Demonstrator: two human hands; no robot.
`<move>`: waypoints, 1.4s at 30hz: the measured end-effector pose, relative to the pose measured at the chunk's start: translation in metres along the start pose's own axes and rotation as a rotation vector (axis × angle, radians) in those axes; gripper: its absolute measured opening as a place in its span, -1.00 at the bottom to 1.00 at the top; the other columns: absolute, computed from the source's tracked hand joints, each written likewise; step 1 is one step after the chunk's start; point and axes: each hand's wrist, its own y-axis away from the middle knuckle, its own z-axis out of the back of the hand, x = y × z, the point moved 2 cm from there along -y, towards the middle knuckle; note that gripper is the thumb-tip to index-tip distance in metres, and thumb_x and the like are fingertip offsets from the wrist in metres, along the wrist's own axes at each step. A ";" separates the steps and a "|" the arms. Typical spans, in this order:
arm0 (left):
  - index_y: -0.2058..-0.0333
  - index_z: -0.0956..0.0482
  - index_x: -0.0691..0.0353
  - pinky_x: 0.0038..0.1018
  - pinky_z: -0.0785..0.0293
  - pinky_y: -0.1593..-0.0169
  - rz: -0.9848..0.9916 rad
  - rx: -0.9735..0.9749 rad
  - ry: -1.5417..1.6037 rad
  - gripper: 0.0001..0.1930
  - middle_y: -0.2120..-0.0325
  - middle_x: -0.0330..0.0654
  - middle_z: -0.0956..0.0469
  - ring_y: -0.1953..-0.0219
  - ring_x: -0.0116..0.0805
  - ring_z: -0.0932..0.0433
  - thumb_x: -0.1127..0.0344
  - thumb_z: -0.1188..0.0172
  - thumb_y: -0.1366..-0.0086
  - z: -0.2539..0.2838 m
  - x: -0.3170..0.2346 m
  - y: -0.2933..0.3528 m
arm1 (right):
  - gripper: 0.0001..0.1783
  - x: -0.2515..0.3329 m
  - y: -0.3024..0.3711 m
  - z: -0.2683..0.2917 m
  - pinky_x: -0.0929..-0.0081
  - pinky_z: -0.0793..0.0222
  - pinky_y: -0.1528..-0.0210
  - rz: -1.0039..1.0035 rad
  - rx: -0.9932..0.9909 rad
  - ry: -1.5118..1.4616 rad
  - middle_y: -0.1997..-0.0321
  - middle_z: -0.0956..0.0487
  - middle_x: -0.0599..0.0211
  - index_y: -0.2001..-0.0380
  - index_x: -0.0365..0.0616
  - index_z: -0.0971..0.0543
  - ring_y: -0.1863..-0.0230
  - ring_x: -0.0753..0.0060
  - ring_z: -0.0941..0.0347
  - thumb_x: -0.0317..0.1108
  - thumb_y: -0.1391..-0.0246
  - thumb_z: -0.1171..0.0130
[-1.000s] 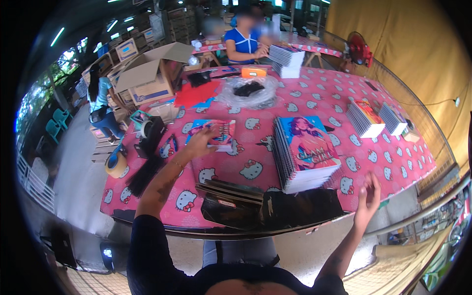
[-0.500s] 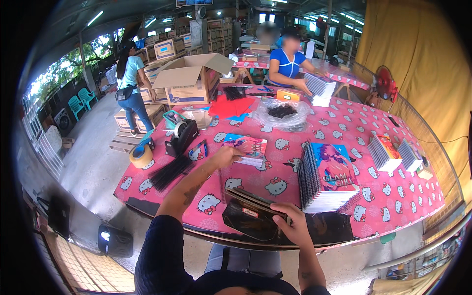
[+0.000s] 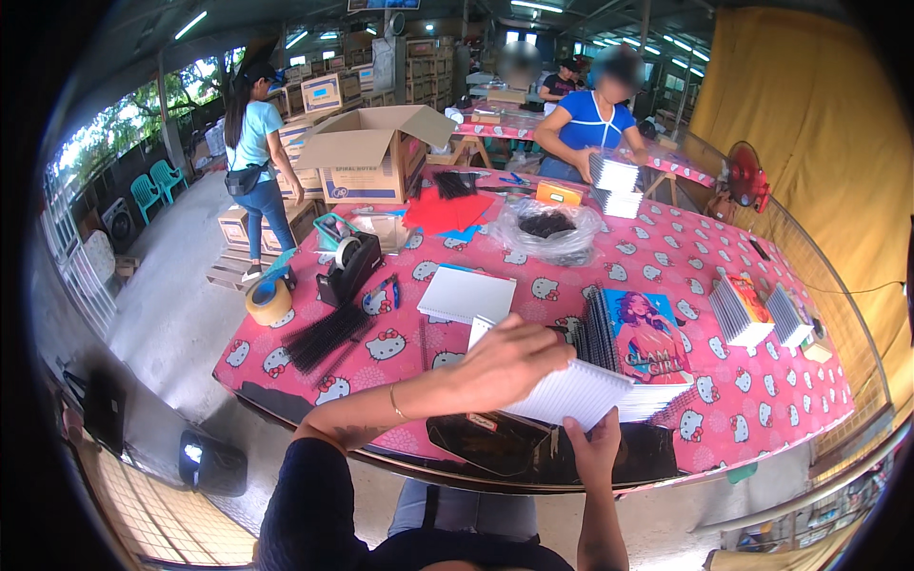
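My left hand (image 3: 514,360) is closed on a notebook (image 3: 569,392) with white lined pages, reaching across its upper left part. My right hand (image 3: 594,445) pinches the lower edge of the same notebook, thumb on the page. The notebook is tilted above the near table edge. Beyond my left hand lies a low pile of notebooks (image 3: 466,293), a white sheet on top. To the right stands a tall stack of spiral notebooks (image 3: 649,338) with a colourful cover on top. A dark flat board (image 3: 490,445) lies below my hands.
Black binding strips (image 3: 327,338), a tape dispenser (image 3: 350,266) and a tape roll (image 3: 269,301) lie at left. Further back are a plastic bag (image 3: 547,233), red sheets (image 3: 447,219) and an open carton (image 3: 367,171). A co-worker (image 3: 590,133) handles notebooks across the table.
My left hand has come from the left pile to the notebook near my right hand. White pages now show in both places. The co-worker has raised a bundle of notebooks.
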 end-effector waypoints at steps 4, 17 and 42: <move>0.16 -0.59 0.15 -0.37 -0.29 0.17 -0.024 0.059 -0.043 -0.77 0.44 -0.27 -0.46 0.33 -0.32 -0.53 0.38 -0.28 -0.17 -0.007 -0.009 0.003 | -0.56 -0.016 0.016 0.000 0.41 -0.43 -0.13 0.006 -0.019 0.020 0.01 -0.63 0.20 -0.08 -0.42 -0.49 -0.02 0.42 -0.55 -0.55 -0.15 -0.33; 0.03 -0.61 0.17 -0.33 -0.34 -0.01 0.144 0.284 -0.113 -0.72 0.24 -0.21 -0.60 0.18 -0.26 -0.58 0.31 -0.26 -0.29 -0.006 -0.006 0.061 | -0.40 -0.026 0.011 -0.023 0.43 -0.40 -0.15 -0.024 0.090 -0.105 -0.06 -0.60 0.13 -0.21 -0.36 -0.40 -0.06 0.41 -0.51 -0.43 -0.16 -0.37; 0.26 -0.68 0.25 -0.16 -0.58 0.13 0.617 0.190 0.042 -0.91 0.30 0.02 -0.69 0.23 0.10 -0.67 0.46 -0.24 -0.27 -0.088 0.219 0.139 | -0.69 -0.037 0.009 -0.027 0.62 -0.31 0.02 -0.116 0.128 -0.101 0.15 -0.59 0.43 -0.01 -0.29 -0.53 0.12 0.67 -0.40 -0.33 -0.30 -0.26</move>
